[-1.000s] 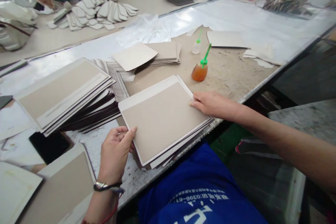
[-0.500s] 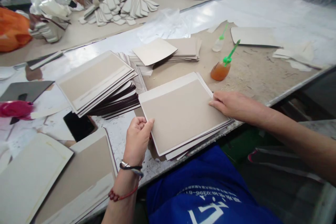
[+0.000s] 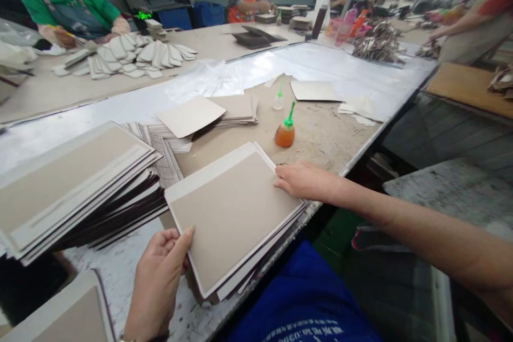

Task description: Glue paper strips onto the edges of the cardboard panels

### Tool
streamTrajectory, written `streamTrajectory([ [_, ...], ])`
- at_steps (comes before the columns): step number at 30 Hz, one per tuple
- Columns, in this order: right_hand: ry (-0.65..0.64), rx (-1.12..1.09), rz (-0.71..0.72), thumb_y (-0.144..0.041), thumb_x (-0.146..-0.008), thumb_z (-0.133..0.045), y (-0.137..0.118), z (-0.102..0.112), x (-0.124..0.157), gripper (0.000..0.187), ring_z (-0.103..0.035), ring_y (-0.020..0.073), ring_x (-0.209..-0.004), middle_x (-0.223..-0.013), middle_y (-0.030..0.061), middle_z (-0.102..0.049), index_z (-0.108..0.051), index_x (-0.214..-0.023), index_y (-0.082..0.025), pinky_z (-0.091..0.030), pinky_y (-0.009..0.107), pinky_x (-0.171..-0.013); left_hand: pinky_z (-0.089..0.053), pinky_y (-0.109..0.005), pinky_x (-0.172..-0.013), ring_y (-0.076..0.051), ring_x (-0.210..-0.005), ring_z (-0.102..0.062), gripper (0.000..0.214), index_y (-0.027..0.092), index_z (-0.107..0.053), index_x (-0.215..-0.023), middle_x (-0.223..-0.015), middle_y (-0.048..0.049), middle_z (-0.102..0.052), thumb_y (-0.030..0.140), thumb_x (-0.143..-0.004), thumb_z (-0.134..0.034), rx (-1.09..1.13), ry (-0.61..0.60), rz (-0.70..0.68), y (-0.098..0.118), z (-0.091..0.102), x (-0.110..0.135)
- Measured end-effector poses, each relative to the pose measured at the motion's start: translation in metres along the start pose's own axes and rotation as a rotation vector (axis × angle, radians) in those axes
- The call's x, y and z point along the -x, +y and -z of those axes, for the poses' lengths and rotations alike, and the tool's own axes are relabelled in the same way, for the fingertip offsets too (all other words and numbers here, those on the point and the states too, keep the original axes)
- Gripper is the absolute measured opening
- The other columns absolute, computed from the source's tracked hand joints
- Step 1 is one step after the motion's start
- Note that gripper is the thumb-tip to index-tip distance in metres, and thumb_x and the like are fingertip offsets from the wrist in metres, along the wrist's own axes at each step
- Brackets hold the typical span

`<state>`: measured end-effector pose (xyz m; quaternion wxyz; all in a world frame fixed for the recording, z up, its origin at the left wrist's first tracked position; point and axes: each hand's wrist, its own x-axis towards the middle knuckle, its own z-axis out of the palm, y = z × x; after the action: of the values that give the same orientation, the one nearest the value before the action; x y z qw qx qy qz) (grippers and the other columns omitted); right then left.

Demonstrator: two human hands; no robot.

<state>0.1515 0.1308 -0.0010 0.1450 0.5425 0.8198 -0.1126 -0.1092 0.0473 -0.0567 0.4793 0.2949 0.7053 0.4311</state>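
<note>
A small stack of flat grey-brown boards with white borders (image 3: pixel 232 214) lies at the near edge of the table. My left hand (image 3: pixel 158 278) grips its near left corner, thumb on top, fingers curled beneath. My right hand (image 3: pixel 306 181) rests on the stack's right edge, fingers together and pressed against the top board. A taller fanned pile of like boards with dark undersides (image 3: pixel 76 187) lies to the left.
An orange glue bottle with a green nozzle (image 3: pixel 285 131) stands behind the stack, a smaller clear one (image 3: pixel 278 100) farther back. Loose card sheets (image 3: pixel 208 112), clear plastic film (image 3: pixel 208 83) and white shaped pieces (image 3: pixel 128 56) lie beyond. Other people work at the far side.
The view has tilted up and swung, bringing the far workers into sight. Both hands stay on the same stack in the same grips.
</note>
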Motion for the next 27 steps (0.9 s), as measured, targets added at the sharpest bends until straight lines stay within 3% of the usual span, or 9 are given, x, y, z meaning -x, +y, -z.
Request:
streamTrajectory([
  [6, 0.021, 0.022, -0.018, -0.032, -0.087, -0.039, -0.004, 0.008, 0.002, 0.031, -0.064, 0.0288, -0.078, -0.081, 0.0150, -0.067, -0.064, -0.087, -0.013, -0.047, 0.035, -0.063, -0.025, -0.018, -0.040, -0.005, -0.040, -0.035, 0.045, 0.018, -0.047, -0.071, -0.044, 0.0091, -0.046, 0.052, -0.054, -0.070, -0.002, -0.028, 0.010, -0.002, 0.001, -0.002],
  [13, 0.021, 0.006, -0.043, -0.035, -0.089, -0.032, -0.001, -0.003, 0.003, 0.033, -0.063, 0.0308, -0.079, -0.083, 0.0131, -0.066, -0.059, -0.086, -0.017, -0.046, 0.040, -0.064, -0.022, -0.017, -0.042, -0.004, -0.041, -0.034, 0.041, 0.017, -0.045, -0.068, -0.044, 0.0090, -0.043, 0.050, -0.058, -0.068, 0.047, -0.056, -0.001, -0.001, 0.000, -0.002],
  [20, -0.032, -0.036, -0.078, -0.037, -0.089, -0.029, 0.003, -0.013, -0.004, 0.031, -0.062, 0.0311, -0.080, -0.083, 0.0129, -0.065, -0.054, -0.086, -0.019, -0.042, 0.039, -0.065, -0.021, -0.018, -0.043, -0.004, -0.041, -0.031, 0.036, 0.018, -0.043, -0.065, -0.045, 0.0089, -0.040, 0.047, -0.062, -0.064, 0.080, -0.063, -0.010, -0.001, -0.001, -0.001],
  [27, -0.001, -0.048, -0.077, -0.037, -0.090, -0.028, 0.007, -0.019, -0.004, 0.031, -0.063, 0.0283, -0.077, -0.083, 0.0121, -0.066, -0.053, -0.088, -0.019, -0.041, 0.035, -0.063, -0.020, -0.018, -0.042, -0.004, -0.038, -0.031, 0.036, 0.018, -0.043, -0.064, -0.042, 0.0090, -0.040, 0.047, -0.062, -0.064, 0.085, -0.101, -0.010, 0.000, -0.001, -0.002],
])
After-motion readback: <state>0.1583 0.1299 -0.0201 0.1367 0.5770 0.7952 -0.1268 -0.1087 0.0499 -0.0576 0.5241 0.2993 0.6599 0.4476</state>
